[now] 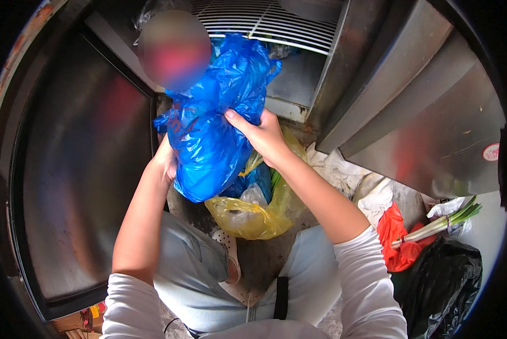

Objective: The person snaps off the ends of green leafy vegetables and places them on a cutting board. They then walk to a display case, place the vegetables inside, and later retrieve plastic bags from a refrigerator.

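Observation:
A full blue plastic bag (208, 147) is held up between my two hands, in front of an open steel cabinet. My left hand (166, 160) grips its lower left side, the fingers mostly hidden behind it. My right hand (263, 134) is closed on the right side, thumb laid over the front of the plastic. What the bag contains cannot be made out. Below it on the floor, a yellow plastic bag (248, 223) stands open, with blue and clear plastic and some green stalks inside.
A white wire shelf (265, 22) spans the cabinet, whose steel door (73, 169) stands open at the left. On the right lie spring onions (434, 229), a red bag (393, 237), a black bag (442, 282) and white cloths (344, 172). A steel panel (434, 124) rises above them.

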The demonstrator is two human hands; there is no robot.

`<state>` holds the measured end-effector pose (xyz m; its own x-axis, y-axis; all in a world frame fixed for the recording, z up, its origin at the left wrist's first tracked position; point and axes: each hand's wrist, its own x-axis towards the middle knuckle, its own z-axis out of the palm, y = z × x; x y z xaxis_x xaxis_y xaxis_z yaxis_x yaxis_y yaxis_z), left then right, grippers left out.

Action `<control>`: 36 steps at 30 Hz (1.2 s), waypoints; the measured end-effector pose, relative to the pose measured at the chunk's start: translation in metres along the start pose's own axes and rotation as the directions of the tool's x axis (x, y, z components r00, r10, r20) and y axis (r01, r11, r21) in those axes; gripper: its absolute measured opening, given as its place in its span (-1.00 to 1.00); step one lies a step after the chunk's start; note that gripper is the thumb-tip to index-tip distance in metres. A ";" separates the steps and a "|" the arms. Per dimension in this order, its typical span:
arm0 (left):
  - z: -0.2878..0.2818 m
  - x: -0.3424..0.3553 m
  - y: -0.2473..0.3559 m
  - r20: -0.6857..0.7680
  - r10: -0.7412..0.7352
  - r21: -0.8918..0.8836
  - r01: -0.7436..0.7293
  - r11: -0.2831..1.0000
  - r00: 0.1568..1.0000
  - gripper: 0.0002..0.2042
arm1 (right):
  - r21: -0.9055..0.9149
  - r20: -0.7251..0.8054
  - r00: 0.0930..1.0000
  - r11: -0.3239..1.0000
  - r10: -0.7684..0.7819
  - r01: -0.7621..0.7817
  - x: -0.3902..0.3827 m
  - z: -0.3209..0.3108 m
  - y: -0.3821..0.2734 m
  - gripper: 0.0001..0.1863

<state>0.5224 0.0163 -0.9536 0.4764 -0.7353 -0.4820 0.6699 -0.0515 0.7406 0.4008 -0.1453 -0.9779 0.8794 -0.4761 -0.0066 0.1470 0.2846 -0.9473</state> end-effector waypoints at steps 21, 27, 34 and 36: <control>0.014 -0.006 0.015 -0.162 0.300 -0.061 -0.313 0.948 0.940 -0.58 | 0.298 0.362 0.925 0.927 0.113 -0.230 -0.006 -0.071 -0.027 -0.37; 0.005 -0.008 0.015 -0.340 0.321 0.009 -0.338 0.941 0.884 -0.59 | -0.136 0.151 0.900 0.910 0.409 -0.391 -0.024 -0.060 0.010 -0.36; 0.045 -0.011 -0.022 0.005 0.204 0.092 -0.203 0.975 0.979 -0.64 | 0.116 -0.073 0.997 0.993 0.004 0.005 -0.045 -0.011 0.008 -0.20; 0.073 -0.039 -0.020 0.165 0.146 0.122 -0.167 0.978 0.975 -0.61 | 0.301 -0.033 0.967 0.925 0.253 -0.232 -0.042 -0.047 0.028 -0.38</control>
<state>0.4488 -0.0031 -0.9158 0.4683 -0.8363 -0.2850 0.5065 -0.0102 0.8622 0.3466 -0.1568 -1.0198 0.8724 -0.4158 -0.2571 0.0683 0.6244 -0.7781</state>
